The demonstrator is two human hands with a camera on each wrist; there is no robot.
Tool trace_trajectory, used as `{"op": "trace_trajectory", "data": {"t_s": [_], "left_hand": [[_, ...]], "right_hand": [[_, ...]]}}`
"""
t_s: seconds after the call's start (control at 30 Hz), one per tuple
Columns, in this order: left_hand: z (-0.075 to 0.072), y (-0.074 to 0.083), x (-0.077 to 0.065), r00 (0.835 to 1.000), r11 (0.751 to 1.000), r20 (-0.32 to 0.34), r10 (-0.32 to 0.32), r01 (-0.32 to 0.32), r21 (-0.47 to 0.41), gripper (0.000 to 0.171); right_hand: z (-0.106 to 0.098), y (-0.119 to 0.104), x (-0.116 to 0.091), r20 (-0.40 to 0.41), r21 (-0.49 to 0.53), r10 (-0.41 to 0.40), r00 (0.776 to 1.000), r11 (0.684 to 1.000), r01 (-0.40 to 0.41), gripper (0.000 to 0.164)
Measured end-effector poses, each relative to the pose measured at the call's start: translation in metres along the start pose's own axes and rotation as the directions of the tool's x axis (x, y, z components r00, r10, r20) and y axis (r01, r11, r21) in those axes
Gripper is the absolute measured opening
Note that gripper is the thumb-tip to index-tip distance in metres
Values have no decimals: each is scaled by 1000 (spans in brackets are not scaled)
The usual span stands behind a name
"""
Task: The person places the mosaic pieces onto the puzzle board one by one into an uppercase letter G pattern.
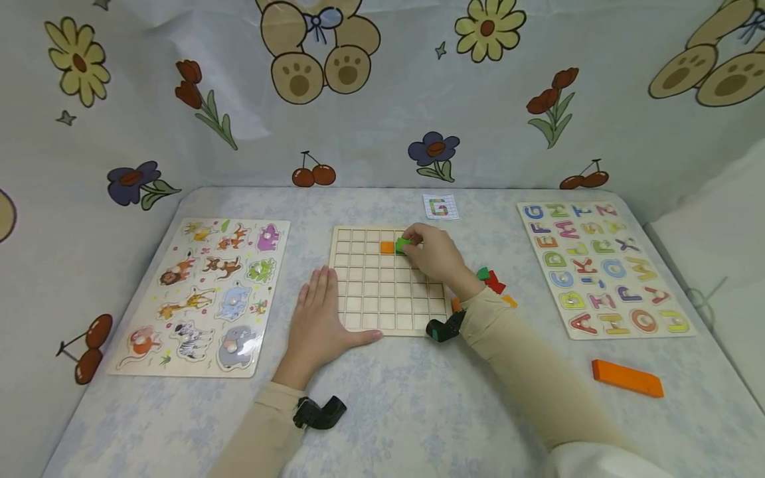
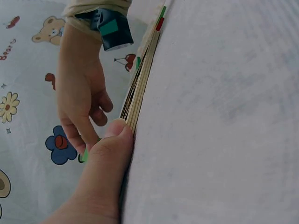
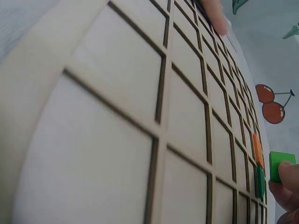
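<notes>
A wooden grid board (image 1: 370, 289) lies mid-table, with an orange square tile (image 1: 387, 247) in a cell of its far part. Beside that tile, my right hand (image 1: 436, 255) pinches a bright green square tile (image 3: 279, 161) between thumb and fingers, at the board's far side. A darker green tile (image 3: 260, 181) sits in the grid next to the orange one in the right wrist view. My left hand (image 1: 319, 315) rests with straight fingers at the board's left side, its thumb (image 2: 112, 149) against the near edge.
Loose red, green and orange tiles (image 1: 495, 283) lie right of the board, partly behind my right forearm. A small pattern card (image 1: 440, 207) lies beyond it. An animal puzzle (image 1: 200, 299) is at left, a letter puzzle (image 1: 603, 265) at right, with an orange bar (image 1: 627, 378) nearer.
</notes>
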State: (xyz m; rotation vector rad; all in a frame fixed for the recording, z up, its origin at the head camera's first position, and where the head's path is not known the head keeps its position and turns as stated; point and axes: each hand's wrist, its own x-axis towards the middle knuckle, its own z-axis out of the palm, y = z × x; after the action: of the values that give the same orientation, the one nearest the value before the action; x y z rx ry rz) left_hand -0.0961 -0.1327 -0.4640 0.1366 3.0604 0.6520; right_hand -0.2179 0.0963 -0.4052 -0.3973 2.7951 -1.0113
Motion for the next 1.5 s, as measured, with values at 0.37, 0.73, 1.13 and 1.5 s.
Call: {"op": "trace_trajectory", "data": {"t_s": [0.37, 0.73, 1.13, 1.5], "left_hand": [[0, 1, 1, 1000, 1000, 3, 1, -1, 8, 150], [-2, 2, -1, 1000, 1000, 2, 3, -3, 2, 149], [-4, 4, 0, 1000, 1000, 16, -1, 1, 2, 149], [-4, 3, -1, 1000, 1000, 10, 2, -2, 10, 150]], "right_hand": [[29, -34, 17, 11, -54, -27, 1000, 998, 27, 18], [37, -39, 22, -17, -152, 8, 1000, 988, -11, 25], [33, -35, 26, 63, -183, 17, 998, 983, -5, 31], [34, -37, 24, 80, -197, 25, 996, 980, -8, 32]]}}
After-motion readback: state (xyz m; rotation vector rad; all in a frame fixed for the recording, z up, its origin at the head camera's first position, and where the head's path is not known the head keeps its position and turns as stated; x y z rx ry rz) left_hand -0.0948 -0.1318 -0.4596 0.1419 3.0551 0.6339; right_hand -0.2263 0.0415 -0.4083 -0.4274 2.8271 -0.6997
